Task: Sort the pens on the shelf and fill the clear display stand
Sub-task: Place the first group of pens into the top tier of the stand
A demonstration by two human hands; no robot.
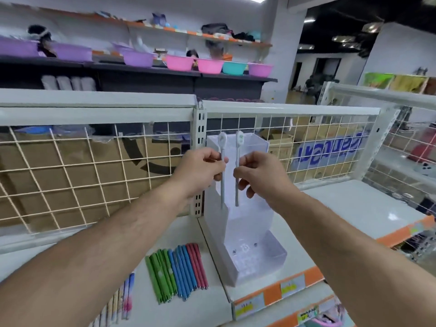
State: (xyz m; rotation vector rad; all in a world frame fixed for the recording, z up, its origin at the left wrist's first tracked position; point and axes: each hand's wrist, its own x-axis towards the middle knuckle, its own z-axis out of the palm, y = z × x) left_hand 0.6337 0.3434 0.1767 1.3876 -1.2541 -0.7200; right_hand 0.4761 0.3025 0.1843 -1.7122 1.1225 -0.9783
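Observation:
My left hand (200,169) pinches a thin grey pen (222,190) with a white oval top, held upright. My right hand (257,173) pinches a second grey pen (236,192) of the same kind, also upright. Both pens hang in front of the tall clear display stand (250,227), which stands on the white shelf (354,204); its low front tray looks empty. On the shelf to the stand's left lie sorted rows of green pens (160,277), blue pens (182,271) and red pens (197,265). Patterned pens (126,296) lie further left, partly hidden by my left forearm.
A white wire grid (94,175) backs the shelf, with cardboard boxes behind it. A slotted upright post (200,138) stands just left of the stand. Orange price strips (271,293) edge the shelf front. Coloured plastic basins (210,66) line a far rack.

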